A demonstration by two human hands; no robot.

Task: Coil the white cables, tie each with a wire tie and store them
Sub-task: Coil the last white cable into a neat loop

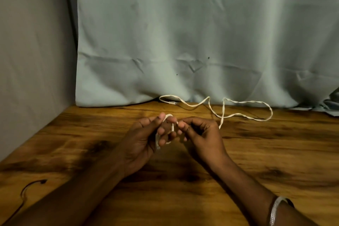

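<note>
Around left hand (146, 137) fingers, white cable (238, 114)

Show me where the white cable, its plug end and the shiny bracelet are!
white cable (248, 101), head view, on the loose loop lying on the table.
plug end (172, 102), head view, on the metal tip by the curtain.
bracelet (274, 211), head view, on the silver band at the right wrist.

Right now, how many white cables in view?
1. The white cable runs from the left hand and right hand out across the table to the curtain. No others in view.
</note>
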